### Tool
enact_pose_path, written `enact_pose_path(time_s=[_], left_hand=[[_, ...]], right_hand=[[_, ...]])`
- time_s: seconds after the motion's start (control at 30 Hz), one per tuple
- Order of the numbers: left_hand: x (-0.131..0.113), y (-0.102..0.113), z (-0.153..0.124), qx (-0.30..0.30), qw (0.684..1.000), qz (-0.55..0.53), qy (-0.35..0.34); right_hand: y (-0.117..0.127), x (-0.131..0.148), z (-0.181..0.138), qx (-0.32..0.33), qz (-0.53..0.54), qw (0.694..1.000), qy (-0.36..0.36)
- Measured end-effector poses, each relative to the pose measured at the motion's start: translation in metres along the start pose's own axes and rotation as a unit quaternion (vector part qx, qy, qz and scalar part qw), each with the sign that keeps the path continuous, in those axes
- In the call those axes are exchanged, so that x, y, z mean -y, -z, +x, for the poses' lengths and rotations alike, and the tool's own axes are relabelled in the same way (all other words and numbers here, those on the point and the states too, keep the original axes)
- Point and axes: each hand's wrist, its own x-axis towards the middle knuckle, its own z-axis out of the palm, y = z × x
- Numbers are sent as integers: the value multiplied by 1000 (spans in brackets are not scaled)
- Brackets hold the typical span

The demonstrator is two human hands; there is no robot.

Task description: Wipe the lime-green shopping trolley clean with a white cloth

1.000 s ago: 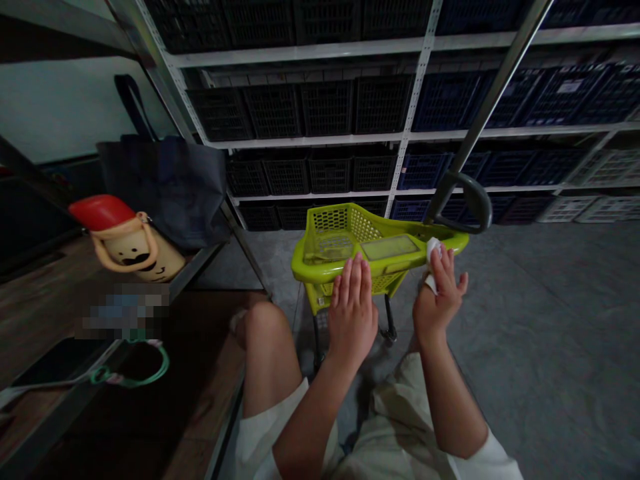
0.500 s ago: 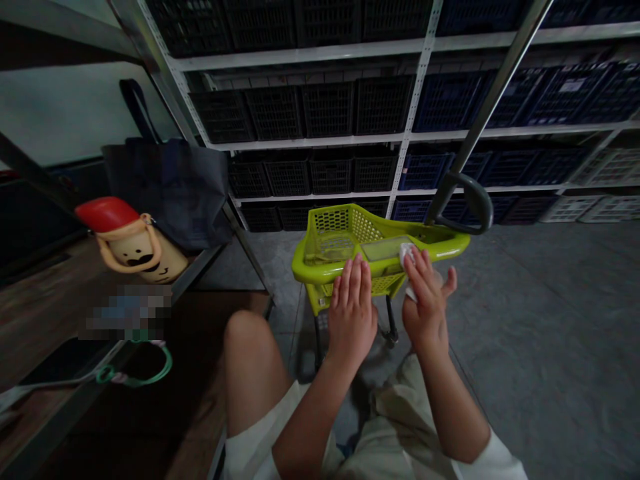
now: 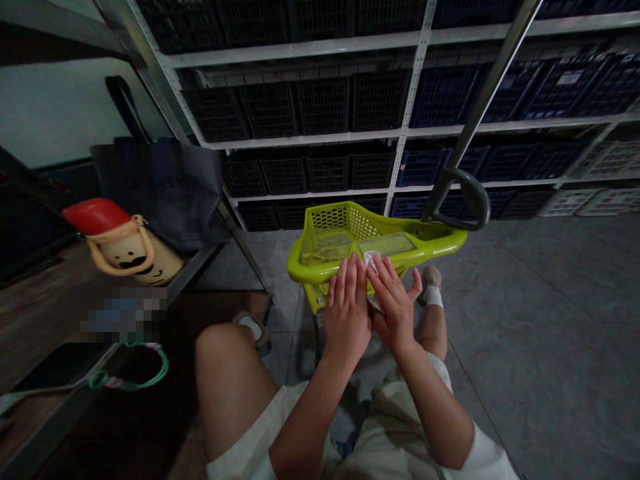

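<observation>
A lime-green shopping cart (image 3: 314,271) with a perforated basket stands in front of me. My left hand (image 3: 349,317) lies flat with fingers stretched out, its fingertips on the cart's near rim. Right beside it, my right hand (image 3: 396,308) presses a crumpled white tissue (image 3: 371,259) against the same rim, thumb sticking out to the right. Part of the tissue is hidden beneath the fingers. A clear panel (image 3: 385,245) is set into the cart top just beyond the hands.
A metal pole with a dark grey loop handle (image 3: 475,200) rises at the cart's right end. Shelves of black crates (image 3: 325,107) and blue crates (image 3: 445,97) line the back. On the left bench (image 3: 35,273) are a red-capped bottle (image 3: 130,247), a dark bag (image 3: 165,193) and a phone (image 3: 60,367).
My right hand has slid left along the rim with the tissue, up against my left hand. My legs have spread apart, and both feet now show.
</observation>
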Motion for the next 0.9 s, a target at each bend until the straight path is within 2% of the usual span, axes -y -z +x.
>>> enact_pose_path(time_s=[0.1, 0.23, 0.3, 0.37, 0.53, 0.63, 0.73, 0.9], left_hand=[[-1, 1, 1, 10, 1000, -3, 2], [-4, 1, 2, 14, 1000, -8, 3], [-5, 1, 2, 14, 1000, -9, 7], [-6, 1, 2, 13, 1000, -10, 9], [-5, 0, 1, 0, 1000, -5, 8], [-3, 0, 0, -1, 1000, 0, 4], [-2, 0, 0, 12, 1000, 1, 2], [-5, 1, 2, 19, 1000, -8, 6]], right_hand=[[8, -24, -1, -22, -36, 998, -39], [16, -63, -3, -129, -60, 974, -177], [16, -68, -3, -146, -57, 964, -217], [14, -58, -2, -129, -54, 969, -204], [6, -8, 2, -19, -8, 999, -39], [7, -1, 2, 15, 2, 1000, 0], [12, -22, 1, -9, -19, 999, -37], [18, -61, 0, -125, -34, 973, -190]])
